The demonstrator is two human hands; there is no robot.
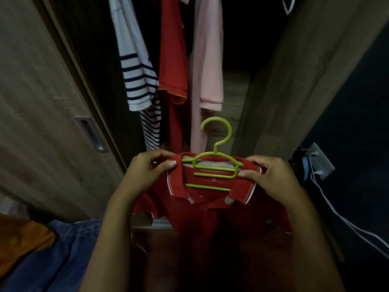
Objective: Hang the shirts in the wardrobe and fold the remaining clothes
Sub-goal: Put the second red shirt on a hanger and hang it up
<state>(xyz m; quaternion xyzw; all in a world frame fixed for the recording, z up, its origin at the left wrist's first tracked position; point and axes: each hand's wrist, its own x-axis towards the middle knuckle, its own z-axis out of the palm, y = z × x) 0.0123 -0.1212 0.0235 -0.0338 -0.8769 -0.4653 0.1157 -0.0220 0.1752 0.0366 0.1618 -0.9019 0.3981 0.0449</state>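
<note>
Your left hand and right hand pinching the red polo's white-edged collar, green hanger inside, near wardrobe.

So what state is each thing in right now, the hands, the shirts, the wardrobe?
Left hand: gripping collar.
Right hand: gripping collar.
Red polo shirt with white-striped collar: on hanger, held up, not yet hung.
Green plastic hanger: inside the polo's collar, hook free.
Striped white shirt: hanging.
Plain red shirt: hanging.
Pink shirt: hanging.
Brown wooden wardrobe: open.
</note>
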